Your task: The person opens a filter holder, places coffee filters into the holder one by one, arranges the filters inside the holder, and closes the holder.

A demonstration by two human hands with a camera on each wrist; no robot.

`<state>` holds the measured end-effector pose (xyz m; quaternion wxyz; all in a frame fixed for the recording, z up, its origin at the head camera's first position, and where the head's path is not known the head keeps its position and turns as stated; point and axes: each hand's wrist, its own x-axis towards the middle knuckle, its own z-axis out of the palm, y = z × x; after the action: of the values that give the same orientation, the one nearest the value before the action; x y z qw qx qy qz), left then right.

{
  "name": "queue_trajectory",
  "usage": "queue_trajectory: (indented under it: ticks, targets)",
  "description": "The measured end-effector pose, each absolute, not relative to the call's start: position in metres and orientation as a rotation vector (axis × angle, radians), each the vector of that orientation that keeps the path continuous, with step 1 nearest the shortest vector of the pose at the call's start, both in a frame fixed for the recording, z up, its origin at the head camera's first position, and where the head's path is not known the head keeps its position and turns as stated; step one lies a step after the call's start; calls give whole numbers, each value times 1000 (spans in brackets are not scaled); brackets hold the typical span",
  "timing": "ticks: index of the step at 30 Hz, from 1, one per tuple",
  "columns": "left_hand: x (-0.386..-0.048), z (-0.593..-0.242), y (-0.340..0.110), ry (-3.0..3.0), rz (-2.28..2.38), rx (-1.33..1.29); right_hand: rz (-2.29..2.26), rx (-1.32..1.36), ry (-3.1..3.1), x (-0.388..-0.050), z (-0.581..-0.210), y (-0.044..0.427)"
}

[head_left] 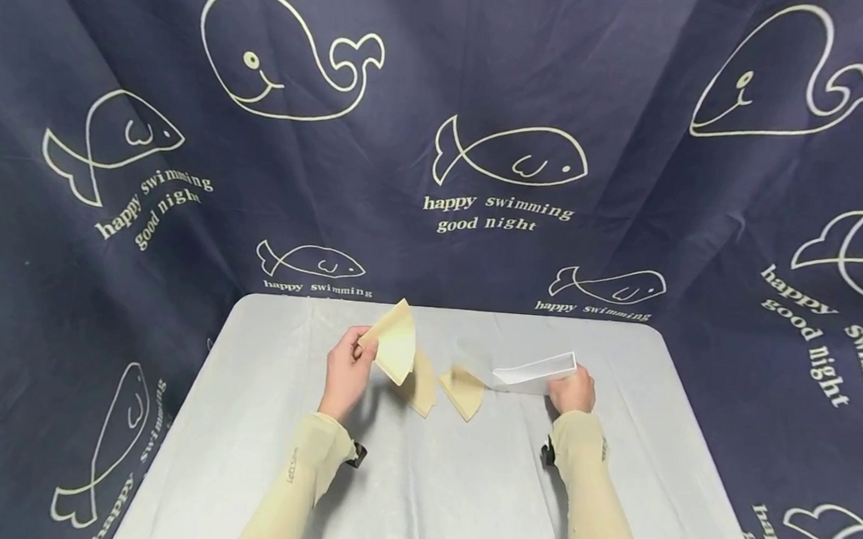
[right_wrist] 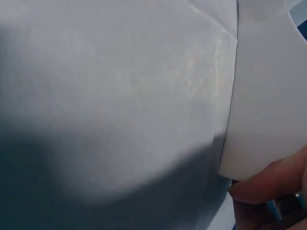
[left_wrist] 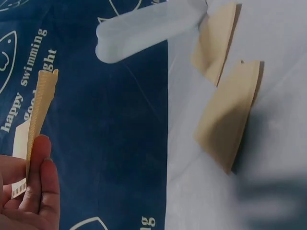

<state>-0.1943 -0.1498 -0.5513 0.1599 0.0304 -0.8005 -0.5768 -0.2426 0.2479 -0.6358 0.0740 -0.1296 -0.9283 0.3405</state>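
My left hand [head_left: 348,368] pinches a tan cone-shaped paper coffee filter [head_left: 395,342] near one edge, raised over the table. The left wrist view has this held filter [left_wrist: 41,105] almost edge-on between thumb and fingers. Below and beside it, two flat coffee filters lie on the table: one filter [head_left: 421,390] nearer the left hand, the other filter [head_left: 462,393] closer to the right. Gripped at its right end by my right hand [head_left: 573,390] is a white, partly see-through, box-like holder [head_left: 537,369]. Thumb and white wall [right_wrist: 268,86] meet in the right wrist view.
A pale grey cloth covers the table [head_left: 461,489], which has rounded far corners. Behind it and at both sides hangs a dark blue curtain [head_left: 492,265] with whale and fish drawings. Dark wrist cameras sit at both sleeves.
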Motion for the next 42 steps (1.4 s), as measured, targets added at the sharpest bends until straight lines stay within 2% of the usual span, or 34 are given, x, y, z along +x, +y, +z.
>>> queue_trajectory:
  ticks: [8,15,18,22,25,28,31,34,42]
  targets:
    - [-191,-550,-146,-2260,-1675,57,1028,-399,-2772,-243,-645,242]
    - [-189,-548,-144,-2245,-1712,52,1182,-336,-2771,-237,-639,243]
    - [-190,-546,-143,-2245,-1729,55,1279,-387,-2683,-234,-636,246]
    - [-190,-545,-142,-2248,-1735,70,1347,-537,-2364,-232,-619,248]
    - [-189,-539,-140,-2244,-1744,67,1356,-549,-2084,-238,-589,246]
    - [-183,-525,-131,-2226,-1775,7,1414,-401,-1948,-244,-549,236]
    - [-183,-528,-123,-2219,-1786,-66,1516,-169,-1970,-240,-510,211]
    - [-186,-543,-120,-2232,-1768,-109,1591,-15,-2013,-232,-491,180]
    - [-186,-547,-106,-2273,-1862,-172,1860,272,-2312,-235,-528,115]
